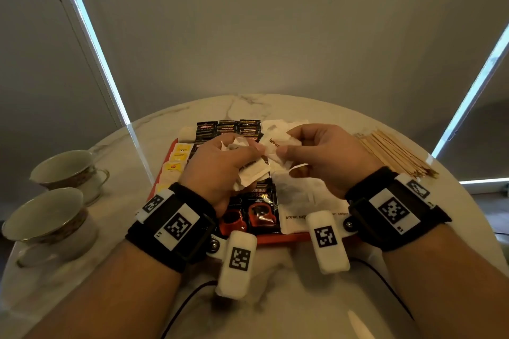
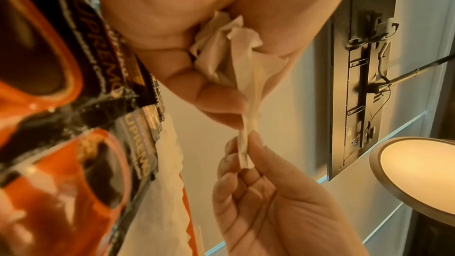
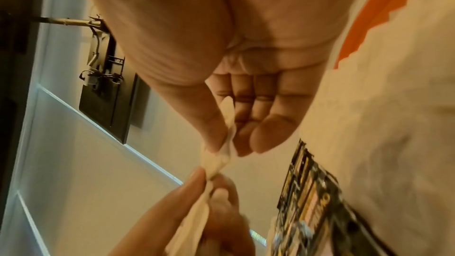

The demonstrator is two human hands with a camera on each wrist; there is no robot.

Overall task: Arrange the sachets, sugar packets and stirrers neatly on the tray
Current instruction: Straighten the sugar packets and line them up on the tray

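Note:
Over the red tray [image 1: 278, 238] my left hand [image 1: 243, 152] grips a crumpled bunch of white sugar packets [image 1: 252, 172]. My right hand [image 1: 285, 146] pinches a white packet [image 1: 271, 143] printed "brown" between thumb and fingers; the left hand holds its other end. The left wrist view shows that packet [image 2: 245, 143] stretched between both hands, and the right wrist view shows its twisted end [image 3: 227, 124]. On the tray lie small black coffee sachets [image 1: 228, 128] at the back, yellow sachets [image 1: 179, 156] on the left, large black sachets [image 1: 259, 206] in front and more white sugar packets [image 1: 303, 201]. Wooden stirrers [image 1: 396, 154] are piled on the table to the right.
Two teacups [image 1: 68, 170] [image 1: 46, 220] stand on the round marble table [image 1: 275, 283] to the left of the tray. Black cables run across the table's near edge under my wrists.

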